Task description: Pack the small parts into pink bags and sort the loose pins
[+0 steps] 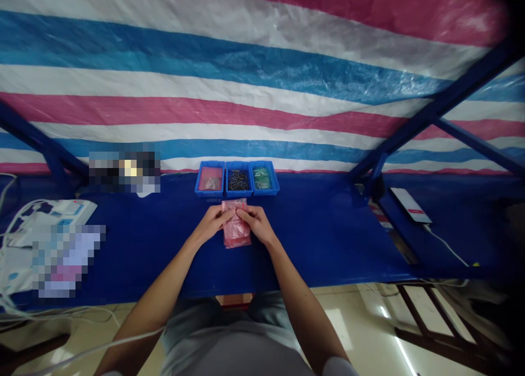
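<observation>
Both my hands hold a pink translucent plastic bag (237, 231) over the blue table, just in front of three small bins. My left hand (214, 221) pinches its left side near the top, thumb laid over the plastic. On the other side my right hand (256, 221) grips it the same way, the two thumbs nearly meeting. The left blue bin (198, 185) has pink bags in it. Dark screws (238, 181) fill the middle bin, and green packets or parts (261, 177) lie in the right one. Whether the held bag contains anything cannot be made out.
White power strips and cables (77, 209) lie at the table's left end, beside a blurred patch. A white box-like device (410, 205) with a cable rests at the right. Blue frame bars (414, 124) slant down to the table, and a striped sheet (246, 108) hangs behind.
</observation>
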Tool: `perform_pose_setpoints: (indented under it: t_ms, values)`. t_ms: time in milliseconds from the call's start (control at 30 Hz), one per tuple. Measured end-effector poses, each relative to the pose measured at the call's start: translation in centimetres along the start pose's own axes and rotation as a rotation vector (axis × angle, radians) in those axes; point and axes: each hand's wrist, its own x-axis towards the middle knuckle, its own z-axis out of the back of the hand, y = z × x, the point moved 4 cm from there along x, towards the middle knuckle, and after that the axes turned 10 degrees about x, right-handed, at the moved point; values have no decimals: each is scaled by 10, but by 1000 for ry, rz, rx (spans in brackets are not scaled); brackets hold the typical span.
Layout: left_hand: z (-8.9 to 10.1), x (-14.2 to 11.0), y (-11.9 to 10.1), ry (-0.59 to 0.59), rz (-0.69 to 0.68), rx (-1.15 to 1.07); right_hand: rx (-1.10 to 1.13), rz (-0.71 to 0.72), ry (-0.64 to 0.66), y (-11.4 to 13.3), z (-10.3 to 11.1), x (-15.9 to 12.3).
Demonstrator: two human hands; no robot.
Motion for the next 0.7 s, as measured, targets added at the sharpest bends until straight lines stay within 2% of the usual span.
perform_pose_setpoints:
  t_ms: [167, 367, 567, 700]
  values:
    - [5, -1, -2, -35, -26, 26, 40, -50, 27, -1, -4, -1]
    - [1, 0, 0, 27, -16, -3, 6, -17, 5, 4, -3, -3]
    - [2, 0, 1, 3, -28, 2, 11, -75, 92, 0, -4, -3]
    - [4, 0, 1, -2, -9, -20, 34, -75, 87, 1, -8, -3]
